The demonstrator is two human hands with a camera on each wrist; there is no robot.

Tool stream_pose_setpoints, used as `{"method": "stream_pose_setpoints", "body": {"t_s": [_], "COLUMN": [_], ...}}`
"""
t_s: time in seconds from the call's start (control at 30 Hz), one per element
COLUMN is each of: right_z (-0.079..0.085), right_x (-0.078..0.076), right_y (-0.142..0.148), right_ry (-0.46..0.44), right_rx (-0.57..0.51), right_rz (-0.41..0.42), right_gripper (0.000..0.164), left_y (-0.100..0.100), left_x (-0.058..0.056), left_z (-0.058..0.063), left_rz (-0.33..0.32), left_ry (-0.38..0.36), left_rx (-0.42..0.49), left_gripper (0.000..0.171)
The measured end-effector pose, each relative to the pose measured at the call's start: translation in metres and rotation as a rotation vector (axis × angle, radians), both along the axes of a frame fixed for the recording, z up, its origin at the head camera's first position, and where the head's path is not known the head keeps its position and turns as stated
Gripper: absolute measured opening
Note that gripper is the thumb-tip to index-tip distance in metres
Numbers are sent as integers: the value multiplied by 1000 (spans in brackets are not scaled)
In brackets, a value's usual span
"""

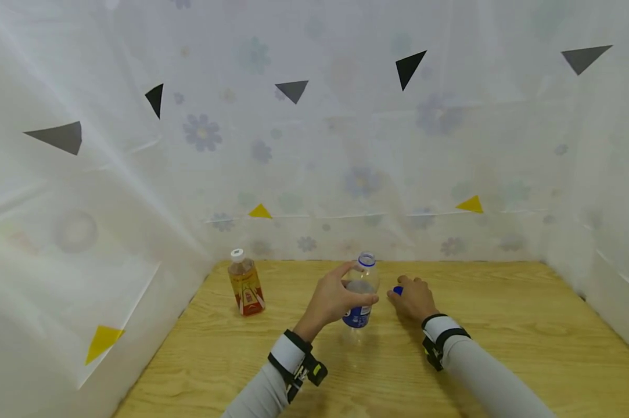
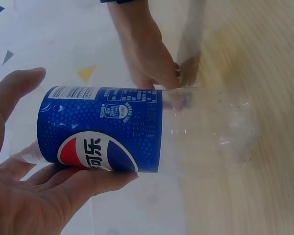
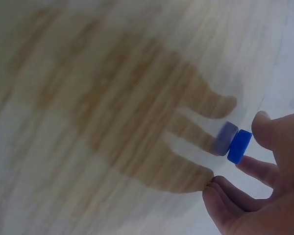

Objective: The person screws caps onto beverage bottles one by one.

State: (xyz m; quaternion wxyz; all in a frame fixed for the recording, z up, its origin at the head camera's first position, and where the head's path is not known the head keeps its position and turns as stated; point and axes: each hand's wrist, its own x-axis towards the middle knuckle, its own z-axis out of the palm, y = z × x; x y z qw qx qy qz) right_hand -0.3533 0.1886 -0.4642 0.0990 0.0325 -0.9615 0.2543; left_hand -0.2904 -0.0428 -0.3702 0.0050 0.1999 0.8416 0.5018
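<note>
My left hand holds a clear plastic cola bottle with a blue label, fingers and thumb on either side of it. Its blue-ringed mouth stands uncapped at the top in the head view, and the clear lower part is over the table. To the right, my right hand is low at the tabletop around a blue bottle cap. The cap lies on the table, mirrored in its surface. One fingertip is right at the cap's edge, while the thumb shows a small gap from it.
A capped bottle of amber drink with a white lid stands at the left of the wooden table. White sheeting with flower prints and coloured triangles encloses the table at the back and sides.
</note>
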Motion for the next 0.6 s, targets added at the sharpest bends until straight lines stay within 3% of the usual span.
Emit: {"method": "stream_pose_setpoints", "body": {"t_s": [0.17,0.37,0.6], "right_z": [-2,-7,-2], "right_x": [0,-2,0], "right_y": [-1,-2,0], "right_ry": [25,8,27], "right_rx": [25,48,7], "right_rz": [9,0,2], "right_gripper": [43,41,30], "left_y": [-1,-1,0], "left_x": [1,1,0], "left_z": [-1,-1,1], "left_rz": [-7,-4,-16], "left_ry": [-3,-9,2], "left_rx": [7,5,1], "left_gripper": [63,63,63]}}
